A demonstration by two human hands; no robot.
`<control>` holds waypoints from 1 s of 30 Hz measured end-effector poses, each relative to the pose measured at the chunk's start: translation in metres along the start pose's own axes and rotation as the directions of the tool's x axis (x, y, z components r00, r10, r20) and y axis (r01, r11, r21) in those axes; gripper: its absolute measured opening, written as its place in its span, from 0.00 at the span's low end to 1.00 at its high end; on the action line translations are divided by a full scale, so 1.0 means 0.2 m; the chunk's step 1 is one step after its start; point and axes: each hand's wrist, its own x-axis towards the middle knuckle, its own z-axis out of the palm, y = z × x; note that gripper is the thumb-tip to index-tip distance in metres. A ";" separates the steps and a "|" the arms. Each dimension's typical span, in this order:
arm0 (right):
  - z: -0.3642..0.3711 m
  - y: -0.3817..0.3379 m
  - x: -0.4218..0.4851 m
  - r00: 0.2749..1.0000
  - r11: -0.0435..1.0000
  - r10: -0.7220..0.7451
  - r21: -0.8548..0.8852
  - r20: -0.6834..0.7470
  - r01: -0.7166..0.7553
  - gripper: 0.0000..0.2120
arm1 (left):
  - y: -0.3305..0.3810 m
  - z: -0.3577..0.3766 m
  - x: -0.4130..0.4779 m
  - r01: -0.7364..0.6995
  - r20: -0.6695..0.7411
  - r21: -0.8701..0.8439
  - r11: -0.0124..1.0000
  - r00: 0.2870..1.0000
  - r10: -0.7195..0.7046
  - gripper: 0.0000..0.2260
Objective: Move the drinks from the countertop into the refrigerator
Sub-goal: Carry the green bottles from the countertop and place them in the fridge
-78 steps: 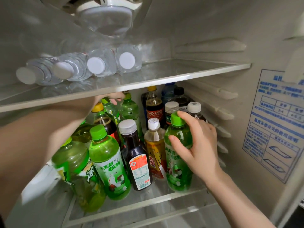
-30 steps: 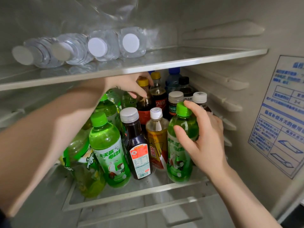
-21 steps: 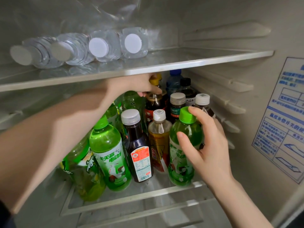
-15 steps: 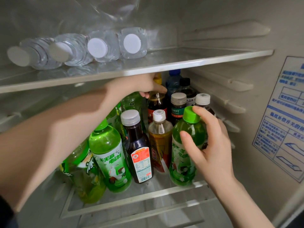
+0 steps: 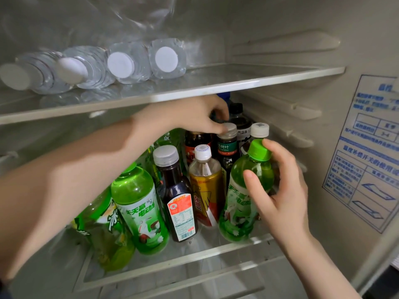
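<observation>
Inside the refrigerator, the lower shelf (image 5: 172, 264) is packed with upright drinks. My right hand (image 5: 282, 197) grips a green-capped green tea bottle (image 5: 239, 208) standing at the shelf's front right, thumb on its front and fingers behind. My left hand (image 5: 200, 117) reaches under the upper shelf to the back row. Its fingers curl over the top of a dark cola bottle with a red label (image 5: 195, 145), hiding the cap, and its thumb touches the grey cap of a dark bottle (image 5: 227, 145).
Along the front stand another green bottle (image 5: 138, 203), a dark grey-capped bottle (image 5: 177, 197), a yellow-labelled bottle (image 5: 206, 188) and a large green bottle (image 5: 101, 229). Several water bottles (image 5: 121, 63) lie on the glass upper shelf (image 5: 237, 83). The fridge wall (image 5: 323, 169) is close on the right.
My left hand has slid rightward along the back row, from the left green bottles to the cola bottle's top. My right hand has stayed on the green bottle.
</observation>
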 end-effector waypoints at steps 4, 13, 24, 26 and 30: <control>-0.01 0.00 -0.05 0.997 0.999 0.000 0.039 -0.077 0.003 0.22 | 0.06 0.03 0.04 0.003 0.120 0.149 0.989 0.993 -0.021 0.20; -0.06 0.00 -0.03 0.969 0.998 -0.018 0.060 -0.245 0.034 0.13 | 0.07 0.07 0.03 0.036 0.165 0.009 0.999 0.986 -0.037 0.14; -0.10 0.02 0.05 0.987 0.998 0.043 -0.043 -0.156 -0.050 0.14 | 0.06 0.07 -0.02 0.036 0.134 -0.131 0.991 0.991 -0.018 0.13; -0.11 0.02 0.05 0.988 0.998 0.035 -0.054 -0.150 -0.044 0.15 | 0.07 0.07 -0.02 0.036 0.129 -0.123 0.992 0.991 -0.020 0.14; -0.10 0.00 0.02 0.985 0.997 -0.015 -0.080 -0.173 0.001 0.15 | 0.10 0.08 0.00 0.058 0.131 -0.146 0.988 0.991 -0.039 0.16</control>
